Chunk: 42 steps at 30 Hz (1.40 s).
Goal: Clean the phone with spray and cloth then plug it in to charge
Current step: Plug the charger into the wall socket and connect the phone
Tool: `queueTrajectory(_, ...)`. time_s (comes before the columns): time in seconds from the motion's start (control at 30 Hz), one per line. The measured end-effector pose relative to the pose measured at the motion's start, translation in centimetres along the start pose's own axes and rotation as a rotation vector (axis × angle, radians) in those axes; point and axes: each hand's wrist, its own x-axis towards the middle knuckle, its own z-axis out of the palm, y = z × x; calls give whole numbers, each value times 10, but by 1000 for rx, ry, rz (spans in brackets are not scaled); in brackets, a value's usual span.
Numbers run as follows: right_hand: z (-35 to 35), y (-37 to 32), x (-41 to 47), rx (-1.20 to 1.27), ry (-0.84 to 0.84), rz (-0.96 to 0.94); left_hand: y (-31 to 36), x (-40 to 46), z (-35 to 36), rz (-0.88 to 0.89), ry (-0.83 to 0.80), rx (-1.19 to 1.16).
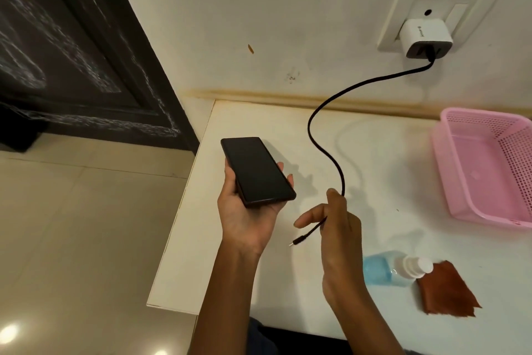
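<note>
My left hand (244, 210) holds a black phone (257, 170), screen up, above the left part of the white table (374, 182). My right hand (336, 228) grips a black charging cable (319, 112) near its free end. The plug tip (296, 241) hangs loose below my fingers, apart from the phone. The cable runs up to a white charger (426, 38) seated in the wall socket (440, 3). A blue spray bottle (394, 268) lies on its side at the front right, touching a folded brown cloth (446, 288).
A pink plastic basket (486, 164) stands at the table's right side near the wall. Left of the table lie a tiled floor (72, 225) and a dark door (72, 52). The table's left edge runs just beside my left hand.
</note>
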Motion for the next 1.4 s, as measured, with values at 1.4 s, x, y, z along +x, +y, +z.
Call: queueTrajectory(1.4,18,5,-18,-464,58,-1106,14,-14,15,-141,35,58)
